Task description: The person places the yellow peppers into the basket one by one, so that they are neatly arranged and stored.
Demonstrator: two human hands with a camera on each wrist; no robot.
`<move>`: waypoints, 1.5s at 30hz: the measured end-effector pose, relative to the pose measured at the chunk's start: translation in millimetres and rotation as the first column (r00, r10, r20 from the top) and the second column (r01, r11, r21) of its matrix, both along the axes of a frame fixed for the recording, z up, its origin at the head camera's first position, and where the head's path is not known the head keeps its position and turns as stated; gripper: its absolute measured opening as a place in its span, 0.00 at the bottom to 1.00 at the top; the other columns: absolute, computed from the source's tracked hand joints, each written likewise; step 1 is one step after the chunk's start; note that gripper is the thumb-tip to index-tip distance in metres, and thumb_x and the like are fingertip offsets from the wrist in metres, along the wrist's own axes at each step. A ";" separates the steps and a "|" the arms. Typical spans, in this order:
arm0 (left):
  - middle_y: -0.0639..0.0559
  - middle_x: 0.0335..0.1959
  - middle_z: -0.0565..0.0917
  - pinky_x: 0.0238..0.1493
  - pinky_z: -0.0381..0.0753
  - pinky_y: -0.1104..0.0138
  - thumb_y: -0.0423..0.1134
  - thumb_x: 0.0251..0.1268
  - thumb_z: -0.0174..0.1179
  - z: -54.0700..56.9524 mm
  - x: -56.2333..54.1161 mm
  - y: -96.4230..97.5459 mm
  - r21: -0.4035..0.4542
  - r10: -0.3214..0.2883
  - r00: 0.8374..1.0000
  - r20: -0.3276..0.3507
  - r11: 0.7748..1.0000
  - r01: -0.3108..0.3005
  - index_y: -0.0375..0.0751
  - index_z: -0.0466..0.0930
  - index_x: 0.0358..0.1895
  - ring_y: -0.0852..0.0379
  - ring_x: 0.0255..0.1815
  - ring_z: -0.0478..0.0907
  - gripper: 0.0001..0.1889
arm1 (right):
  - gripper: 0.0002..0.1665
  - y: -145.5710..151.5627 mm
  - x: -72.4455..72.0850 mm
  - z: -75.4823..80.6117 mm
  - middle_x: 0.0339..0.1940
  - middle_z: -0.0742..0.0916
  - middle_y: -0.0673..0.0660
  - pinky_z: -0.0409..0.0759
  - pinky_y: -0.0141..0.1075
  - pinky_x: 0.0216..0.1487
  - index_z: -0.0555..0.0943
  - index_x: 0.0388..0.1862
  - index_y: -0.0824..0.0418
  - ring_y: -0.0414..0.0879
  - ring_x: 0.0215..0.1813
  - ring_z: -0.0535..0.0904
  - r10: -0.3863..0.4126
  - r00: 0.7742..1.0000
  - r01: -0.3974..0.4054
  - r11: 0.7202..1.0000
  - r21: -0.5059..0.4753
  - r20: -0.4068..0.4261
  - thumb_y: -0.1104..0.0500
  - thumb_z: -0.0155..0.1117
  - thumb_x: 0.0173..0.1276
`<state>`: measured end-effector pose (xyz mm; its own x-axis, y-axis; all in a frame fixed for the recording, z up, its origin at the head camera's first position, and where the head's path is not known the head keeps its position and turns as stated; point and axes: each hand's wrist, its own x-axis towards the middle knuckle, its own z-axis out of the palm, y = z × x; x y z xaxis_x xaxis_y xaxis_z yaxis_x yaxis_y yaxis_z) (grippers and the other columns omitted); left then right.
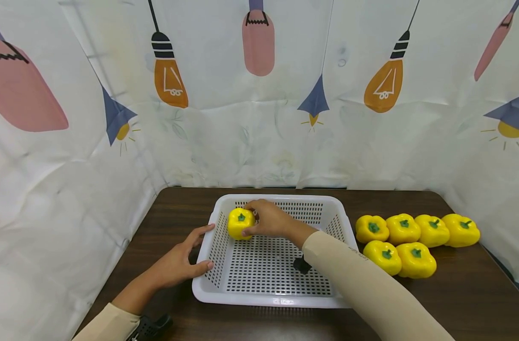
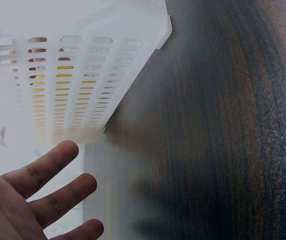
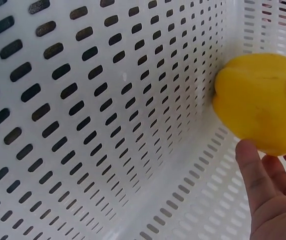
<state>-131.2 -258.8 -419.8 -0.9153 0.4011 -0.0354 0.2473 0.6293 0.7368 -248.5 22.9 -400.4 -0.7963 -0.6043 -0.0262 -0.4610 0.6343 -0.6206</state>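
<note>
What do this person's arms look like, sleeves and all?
The left sleeve and right sleeve are cream; the right bears a dark marking too small to read. A black device sits near the left wrist, a black piece by the right sleeve. The left grip and right grip are ungloved.

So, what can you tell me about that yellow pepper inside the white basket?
The pepper is bright yellow, lobed and smooth, with a waxy-looking shine and a green stem facing up. It is inside the white basket, near the far left corner, its side held in the right hand's grip. Whether it touches the basket's base is unclear.
</note>
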 end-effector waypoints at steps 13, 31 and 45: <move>0.39 0.68 0.74 0.55 0.77 0.44 0.52 0.64 0.68 0.8 0.3 0.6 -0.008 0.008 1.000 0.001 1.000 -0.008 0.61 0.49 0.81 0.38 0.66 0.74 0.46 | 0.45 6.5 0.9 3.7 0.62 0.81 0.52 0.79 0.37 0.53 0.75 0.70 0.56 0.48 0.55 0.81 -0.007 1.000 0.006 1.000 0.008 0.018 0.46 0.83 0.56; 0.39 0.68 0.74 0.54 0.77 0.46 0.51 0.64 0.68 -0.2 -1.3 0.5 0.015 -0.019 0.999 -0.034 1.000 0.019 0.59 0.49 0.81 0.39 0.65 0.74 0.47 | 0.46 46.4 1.6 47.9 0.66 0.81 0.55 0.80 0.45 0.55 0.71 0.75 0.55 0.52 0.60 0.81 -0.007 1.000 0.006 0.999 0.032 0.016 0.39 0.76 0.63; 0.39 0.68 0.74 0.53 0.78 0.47 0.53 0.64 0.68 -0.9 -1.4 -0.1 -0.010 -0.008 0.999 -0.032 1.000 0.008 0.60 0.49 0.81 0.40 0.63 0.76 0.47 | 0.45 89.2 8.6 78.1 0.66 0.81 0.51 0.80 0.47 0.55 0.71 0.74 0.52 0.46 0.58 0.80 -0.016 1.000 0.016 1.000 0.021 -0.027 0.38 0.75 0.63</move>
<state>-132.6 -258.9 -420.8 -0.9129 0.4081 -0.0104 0.2755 0.6347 0.7219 -240.0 112.2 -322.2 -0.8065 -0.5910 -0.0170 -0.4670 0.6545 -0.5946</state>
